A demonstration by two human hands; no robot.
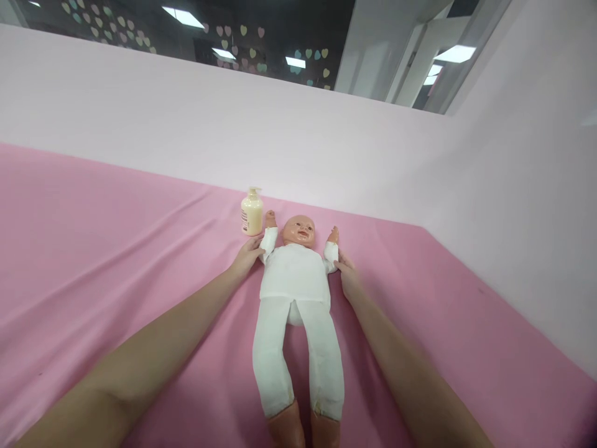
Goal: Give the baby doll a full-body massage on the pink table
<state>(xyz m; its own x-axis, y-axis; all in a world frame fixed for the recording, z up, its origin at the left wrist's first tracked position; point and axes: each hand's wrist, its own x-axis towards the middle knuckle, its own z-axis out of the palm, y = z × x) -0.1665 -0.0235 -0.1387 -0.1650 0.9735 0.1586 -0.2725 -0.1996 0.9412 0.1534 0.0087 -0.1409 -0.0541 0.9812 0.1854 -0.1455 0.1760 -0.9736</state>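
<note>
Along the middle of a creased pink cloth (116, 242), I see a bald, hard-skinned baby doll (295, 274) in white lying face up, head far, legs near, both arms raised. I have the left hand (247, 254) grasping its left-side white sleeve (269, 239), the right hand (349, 274) grasping its right-side white sleeve (331, 251). Upright pale-yellow pump bottle (252, 214) just beyond the left hand. White wall (233, 124) at the far side.
</note>
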